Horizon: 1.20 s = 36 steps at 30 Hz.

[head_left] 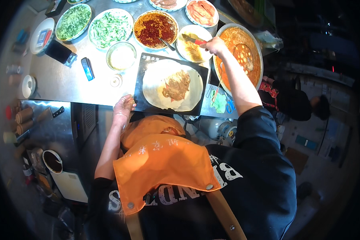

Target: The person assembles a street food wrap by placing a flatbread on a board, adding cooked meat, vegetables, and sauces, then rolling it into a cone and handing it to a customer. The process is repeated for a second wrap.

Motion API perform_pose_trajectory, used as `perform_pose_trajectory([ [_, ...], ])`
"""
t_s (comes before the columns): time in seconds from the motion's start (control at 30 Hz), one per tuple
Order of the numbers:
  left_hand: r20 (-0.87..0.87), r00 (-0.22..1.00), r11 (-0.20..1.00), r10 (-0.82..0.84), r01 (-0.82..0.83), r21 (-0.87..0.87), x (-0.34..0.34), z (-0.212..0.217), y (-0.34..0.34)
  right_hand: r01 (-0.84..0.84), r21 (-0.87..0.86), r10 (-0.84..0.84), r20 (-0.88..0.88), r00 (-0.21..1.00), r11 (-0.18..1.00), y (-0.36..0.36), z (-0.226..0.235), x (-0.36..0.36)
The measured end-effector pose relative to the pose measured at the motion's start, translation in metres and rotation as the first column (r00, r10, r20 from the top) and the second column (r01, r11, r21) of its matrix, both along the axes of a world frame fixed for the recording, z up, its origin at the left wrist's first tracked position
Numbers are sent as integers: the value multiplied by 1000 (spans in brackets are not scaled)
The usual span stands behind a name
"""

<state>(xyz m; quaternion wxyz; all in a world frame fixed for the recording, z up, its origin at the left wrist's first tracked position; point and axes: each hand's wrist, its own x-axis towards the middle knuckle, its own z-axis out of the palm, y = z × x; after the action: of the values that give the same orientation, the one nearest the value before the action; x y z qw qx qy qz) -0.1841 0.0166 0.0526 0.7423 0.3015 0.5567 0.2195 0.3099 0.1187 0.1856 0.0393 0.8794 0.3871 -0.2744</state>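
My right hand (215, 45) is closed around a red-handled utensil (199, 41), reaching over a bowl of yellowish-brown sauce (191, 53). The utensil's working end lies over the sauce, too small to tell its kind. My left hand (124, 105) is at the near-left side of a black board (139, 90), fingers curled close to its edge; anything inside them is hidden. On the board lies a round pale flatbread (153, 82) with a heap of brown, saucy filling (176, 85) near its middle.
Behind the board stand shredded cucumber (73, 22), pale green shreds (110, 29) and red chili seasoning (155, 30) with a spoon. A large pan of orange-red sauce (228, 38) is at the right. A phone (87, 69) and a glass bowl (121, 56) occupy the left. A person (296, 100) is beyond.
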Motion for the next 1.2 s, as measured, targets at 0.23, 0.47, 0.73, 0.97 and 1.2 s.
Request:
perform_pose_trajectory([
  [0.23,-67,996,996,-52,57,64,-6,-17,12,-39,48,21,318,948,998,-1,0,-40],
  [0.47,-31,998,997,-60,61,56,-24,-20,10,-327,-86,326,481,814,941,4,0,4],
  [0.73,-69,995,996,-66,70,61,-28,-11,7,-367,-171,404,443,801,915,34,-16,28],
  [0.97,-32,995,993,-90,92,72,-21,-9,8,-367,-50,346,471,812,929,8,27,17],
  [1.2,48,987,988,-153,152,26,4,-15,11,-378,129,258,532,806,917,-59,161,-3],
])
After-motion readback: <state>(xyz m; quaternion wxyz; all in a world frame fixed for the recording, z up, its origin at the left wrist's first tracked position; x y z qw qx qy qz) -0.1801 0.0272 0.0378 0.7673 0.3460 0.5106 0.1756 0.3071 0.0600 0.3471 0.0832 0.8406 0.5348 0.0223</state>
